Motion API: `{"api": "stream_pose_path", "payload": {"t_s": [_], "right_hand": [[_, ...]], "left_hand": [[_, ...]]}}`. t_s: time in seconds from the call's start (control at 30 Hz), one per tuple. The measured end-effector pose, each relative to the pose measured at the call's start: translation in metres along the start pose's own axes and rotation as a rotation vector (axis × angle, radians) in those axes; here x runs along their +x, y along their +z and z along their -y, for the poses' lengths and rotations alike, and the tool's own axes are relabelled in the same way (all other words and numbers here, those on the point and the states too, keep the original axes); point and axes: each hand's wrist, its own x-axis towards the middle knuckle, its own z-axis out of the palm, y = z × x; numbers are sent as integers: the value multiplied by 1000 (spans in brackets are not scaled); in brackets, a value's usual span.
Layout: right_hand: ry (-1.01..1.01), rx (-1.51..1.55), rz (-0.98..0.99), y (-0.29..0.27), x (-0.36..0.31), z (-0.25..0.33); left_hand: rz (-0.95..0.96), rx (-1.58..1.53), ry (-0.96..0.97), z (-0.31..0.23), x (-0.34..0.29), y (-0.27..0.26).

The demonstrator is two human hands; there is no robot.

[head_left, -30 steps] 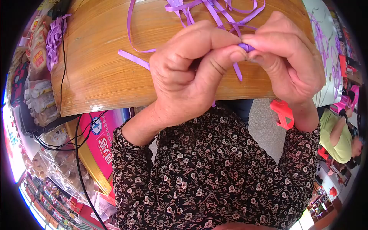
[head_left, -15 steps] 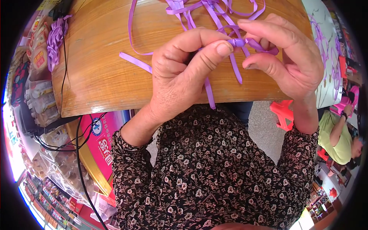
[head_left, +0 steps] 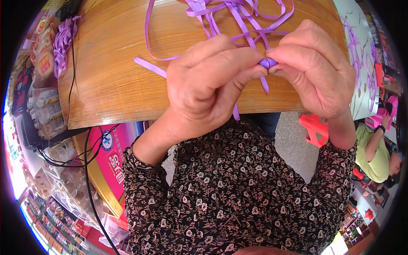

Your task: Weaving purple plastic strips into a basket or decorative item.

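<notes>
Both my hands meet over the near part of a wooden table [head_left: 123, 91]. My left hand [head_left: 208, 78] pinches a small folded knot of purple ribbon [head_left: 267, 63] between thumb and forefinger. From the other side, my right hand [head_left: 318, 68] grips the same knot with thumb and fingertip. Only a short glossy bit of the knot shows between the fingertips; the rest is hidden by them. A loose ribbon end [head_left: 149, 66] sticks out left of my left hand, and other tails hang below the fingers. More purple ribbon [head_left: 231, 10] lies tangled at the far side.
A bundle of purple ribbon [head_left: 63, 44] hangs at the table's left edge beside a black cable [head_left: 72, 63]. Packaged goods [head_left: 46, 108] stand at left. A white marbled table [head_left: 361, 63] with ribbons adjoins at right. A red stool [head_left: 313, 129] and a person in yellow-green [head_left: 374, 151] are beyond.
My right hand's thumb and fingers have closed onto the ribbon, right against my left fingertips. My left hand has turned, its back now more toward me. The ribbon loop by the right fingers no longer shows.
</notes>
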Motion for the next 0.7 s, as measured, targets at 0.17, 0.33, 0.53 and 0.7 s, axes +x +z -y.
{"api": "stream_pose_path", "payload": {"t_s": [0.17,0.33,0.53,0.7], "right_hand": [[30,83,30,0,-6,0],[698,798,214,6,-17,0],[1025,1134,282,18,-28,0],[534,514,128,9,-23,-5]], "left_hand": [[-39,261,327,7,1,1],[45,397,439,9,0,-2],[57,375,359,18,-7,2],[-8,69,-39,9,-11,3]]}}
